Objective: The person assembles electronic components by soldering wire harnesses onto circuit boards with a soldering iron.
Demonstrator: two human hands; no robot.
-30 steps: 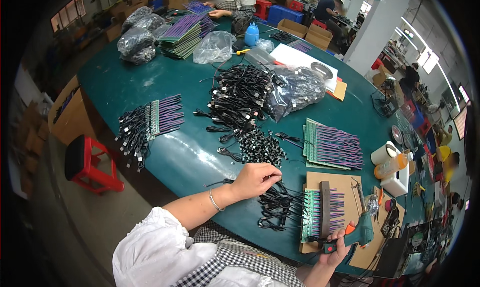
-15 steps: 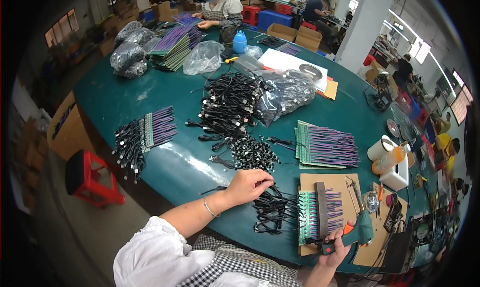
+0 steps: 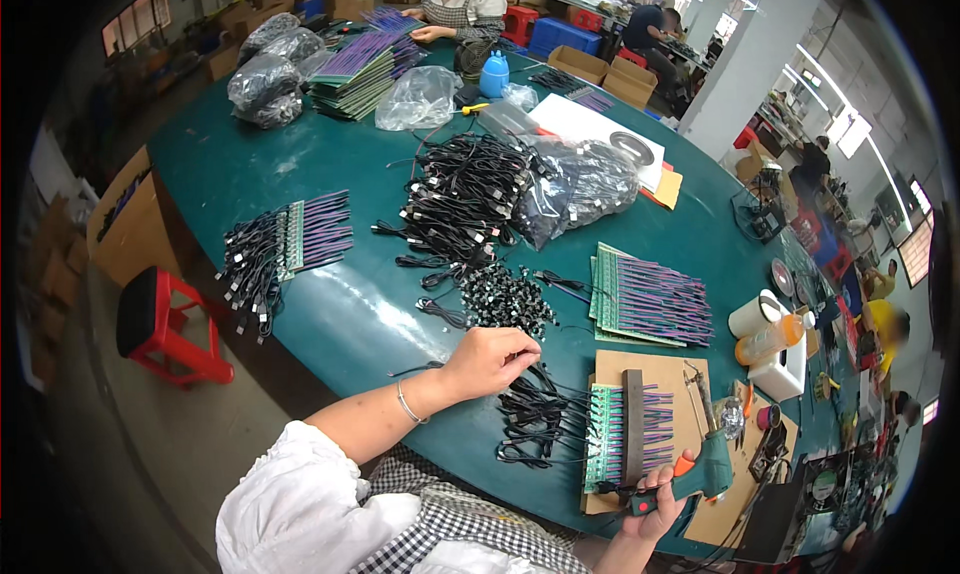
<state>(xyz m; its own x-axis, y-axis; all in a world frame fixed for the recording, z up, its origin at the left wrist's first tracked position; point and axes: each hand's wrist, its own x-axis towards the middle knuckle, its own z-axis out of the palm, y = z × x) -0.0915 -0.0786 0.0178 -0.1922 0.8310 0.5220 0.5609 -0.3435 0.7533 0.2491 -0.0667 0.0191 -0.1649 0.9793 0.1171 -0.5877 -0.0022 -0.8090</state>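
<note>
Pinching black cables (image 3: 530, 419) just beneath left hand (image 3: 490, 362).

Low in the frame, the left hand (image 3: 490, 359) pinched a thin black cable (image 3: 530, 414) above a bundle on the green table (image 3: 330, 314). At the bottom right, the right hand (image 3: 655, 509) gripped a soldering iron (image 3: 690, 474) beside a green circuit board (image 3: 605, 439) clamped on a cardboard sheet (image 3: 670, 374).

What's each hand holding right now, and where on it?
Left hand: pinching a thin black cable at its upper end. Right hand: gripping the soldering tool by its orange-and-black handle.
</note>
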